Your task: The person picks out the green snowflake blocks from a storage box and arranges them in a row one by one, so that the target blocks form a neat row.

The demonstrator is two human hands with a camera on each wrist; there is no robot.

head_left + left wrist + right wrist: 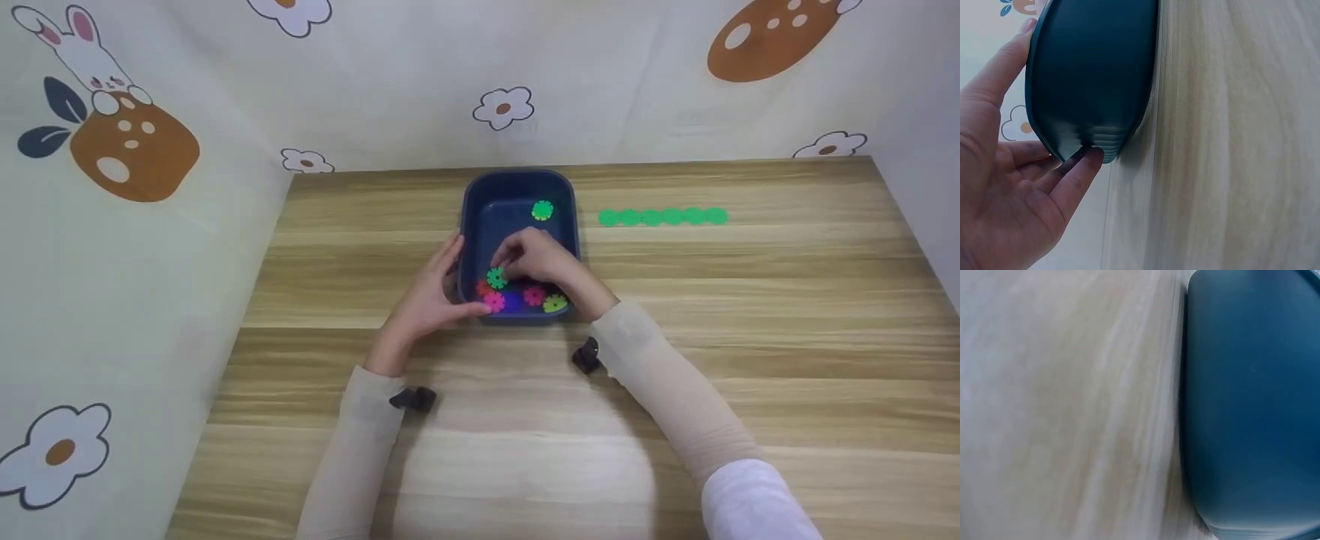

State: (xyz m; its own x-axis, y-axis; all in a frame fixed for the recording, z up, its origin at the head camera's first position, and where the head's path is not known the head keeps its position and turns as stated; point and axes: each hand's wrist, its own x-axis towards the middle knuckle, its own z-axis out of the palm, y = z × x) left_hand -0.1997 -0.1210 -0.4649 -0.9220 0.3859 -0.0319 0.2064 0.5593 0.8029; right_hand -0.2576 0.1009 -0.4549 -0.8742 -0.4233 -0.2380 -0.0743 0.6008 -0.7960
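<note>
A dark blue plastic tub (517, 174) stands on the wooden table. My left hand (429, 300) holds its near left corner, with fingers along the left wall and thumb at the near rim; the left wrist view shows this hand (1022, 185) against the tub's outer wall (1095, 67). My right hand (536, 259) reaches inside, and its fingertips pinch a green snowflake disc (496, 277). Below that disc lie a pink snowflake disc (493, 302), a purple disc (513, 302), a red-pink disc (534, 295) and a yellow-green disc (555, 303). The right wrist view shows only tub wall (1258, 399) and table.
To the right of the tub, several green discs (663, 217) lie in a straight row on the table (787, 300). Another green disc (542, 210) sits at the tub's far end. A patterned wall covering (405, 97) rises behind the table.
</note>
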